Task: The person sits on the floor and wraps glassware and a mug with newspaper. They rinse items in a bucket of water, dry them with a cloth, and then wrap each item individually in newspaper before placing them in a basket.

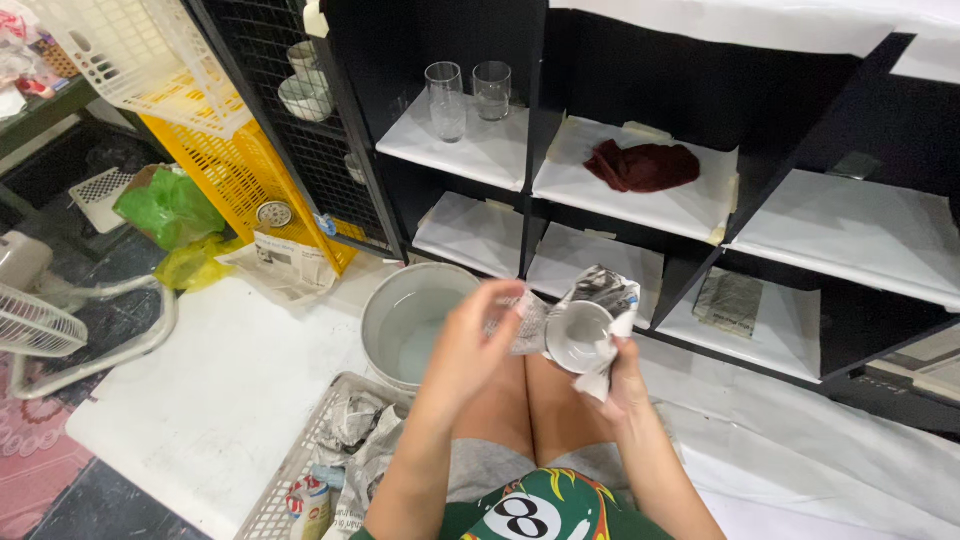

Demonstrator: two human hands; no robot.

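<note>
Two hands are seen above the knees. A small white cup (578, 336), half wrapped in newspaper (600, 292), is gripped from below by the right hand (622, 378). The paper's edge is pinched by the left hand (470, 345), beside a grey bucket (400, 300).

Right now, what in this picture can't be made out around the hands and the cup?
- White cup, head view: its underside and far wall are hidden by the newspaper wrap and the right hand.
- Left hand: its fingertips blur against the paper, so its grip is unclear.
- Bucket: near rim is hidden behind the left hand.
- Basket: cut off by the bottom edge; its wrapped bundles' contents are hidden.
</note>
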